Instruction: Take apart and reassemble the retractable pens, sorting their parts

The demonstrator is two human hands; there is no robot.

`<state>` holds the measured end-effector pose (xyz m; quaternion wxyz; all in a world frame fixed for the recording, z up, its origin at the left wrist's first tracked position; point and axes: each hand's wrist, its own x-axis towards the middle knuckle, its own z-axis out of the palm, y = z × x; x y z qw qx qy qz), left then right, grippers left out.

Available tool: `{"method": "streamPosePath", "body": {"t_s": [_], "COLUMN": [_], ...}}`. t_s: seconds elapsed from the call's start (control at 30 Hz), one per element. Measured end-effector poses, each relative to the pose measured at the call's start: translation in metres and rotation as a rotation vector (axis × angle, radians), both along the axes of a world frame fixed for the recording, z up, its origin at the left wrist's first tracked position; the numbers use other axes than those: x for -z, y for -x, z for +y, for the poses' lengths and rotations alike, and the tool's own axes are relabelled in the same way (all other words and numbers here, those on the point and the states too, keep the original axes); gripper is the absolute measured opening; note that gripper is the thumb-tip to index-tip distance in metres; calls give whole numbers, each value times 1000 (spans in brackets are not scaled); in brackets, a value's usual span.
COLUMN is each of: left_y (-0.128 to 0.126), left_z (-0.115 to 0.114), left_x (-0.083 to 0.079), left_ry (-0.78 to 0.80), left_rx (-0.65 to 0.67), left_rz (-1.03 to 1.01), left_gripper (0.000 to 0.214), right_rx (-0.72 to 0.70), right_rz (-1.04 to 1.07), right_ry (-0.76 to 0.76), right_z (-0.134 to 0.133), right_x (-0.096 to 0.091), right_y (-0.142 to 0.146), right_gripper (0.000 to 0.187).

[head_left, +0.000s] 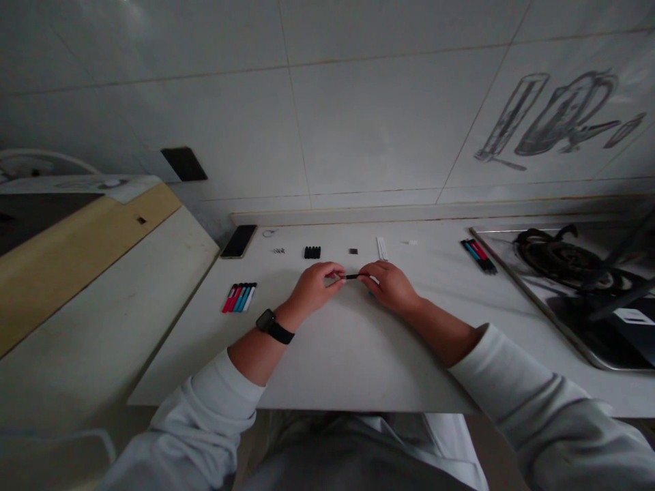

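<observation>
The two hands meet over the middle of the white counter [327,354], and between them is a thin black stick [352,276], maybe part of a pen, too small to tell for sure. The left hand [313,286] pinches one end of the stick with its fingertips, and the other fingers are curled in. The right hand [391,286] grips the other end, and its curled fingers hide that end, so how far the stick goes in cannot be seen. A bit of something blue peeks out under the right hand, too hidden to name. A black watch [267,320] sits on the left wrist. Left of the hands lies a row of pens [239,298], red, blue and white, side by side. Behind the hands, nearer the wall, are small things in a line: a black phone [238,241] at the far left corner, a tiny dark bit [278,250] that is too blurry to make out, a bunch of black caps [312,252], a little black piece [353,251] and a white strip [381,248]. Right of the hands, well apart, lie more pens [478,255] just beside the stove [568,273]. The stove is cut off by the picture's right edge. The white sleeves run off the bottom of the picture.
</observation>
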<state>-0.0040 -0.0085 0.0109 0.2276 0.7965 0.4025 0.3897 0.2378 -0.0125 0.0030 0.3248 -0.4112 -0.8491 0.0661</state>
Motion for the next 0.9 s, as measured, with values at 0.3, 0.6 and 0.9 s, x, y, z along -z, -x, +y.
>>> {"method": "streamPosePath", "body": {"t_s": [0.3, 0.6, 0.9], "left_y": [-2, 3, 1], "left_z": [2, 10, 7], "left_x": [2, 7, 3], "left_ry": [-136, -84, -73], "left_rx": [24, -112, -109], "left_rz": [90, 55, 56], "left_gripper": [2, 4, 3], "right_rx": [-30, 218, 223], "right_rz": [-102, -335, -437], "right_ry": [-44, 70, 90], "right_z": [5, 73, 81], "right_x": [-6, -4, 4], "right_y": [5, -18, -15], "right_gripper": [27, 32, 33]}}
